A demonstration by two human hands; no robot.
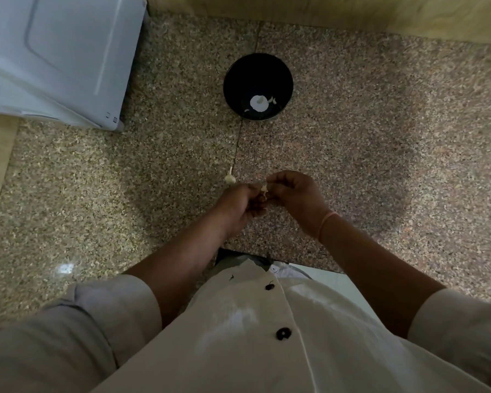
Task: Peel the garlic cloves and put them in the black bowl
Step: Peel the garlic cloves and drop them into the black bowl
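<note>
the fingers [277,180] of the right hand [298,199] and left hand [237,207] curl inward and pinch one garlic clove [264,189] between them, above the near part of the speckled worktop [380,143]; how much skin it keeps is hard to make out; a stalked garlic piece [229,178] lies just beyond the left knuckles; bare stone spreads ahead and right; the black bowl [230,80] stands well apart, pale garlic [258,103] in its bottom; a white appliance [54,58], cut off, crowds the far left.

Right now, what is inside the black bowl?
The black bowl holds a round white garlic piece and two small pale bits beside it. Its near wall hides whatever lies close under the front rim.
</note>
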